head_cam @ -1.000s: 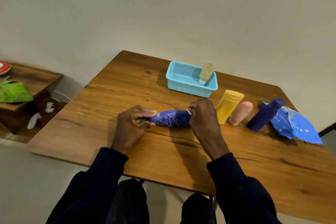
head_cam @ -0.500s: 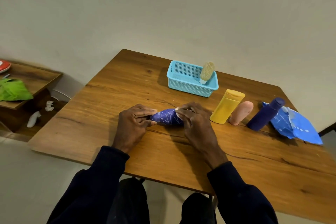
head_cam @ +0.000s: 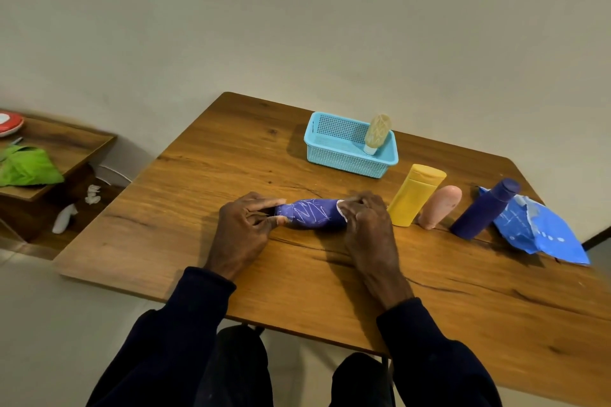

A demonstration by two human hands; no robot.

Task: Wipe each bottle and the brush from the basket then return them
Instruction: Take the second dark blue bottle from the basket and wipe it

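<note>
On worktop (head_cam: 463,291) | left hand (head_cam: 243,225) pinches purple bottle (head_cam: 310,213) at narrow end | right hand (head_cam: 367,225) grips other end with white wipe (head_cam: 340,206) | brush (head_cam: 377,132) in basket (head_cam: 344,162)

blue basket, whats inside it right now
In the blue basket only one beige item with a white lower end shows, leaning at its right side; bottle or brush, I cannot tell. The near wall hides part of the floor.
</note>
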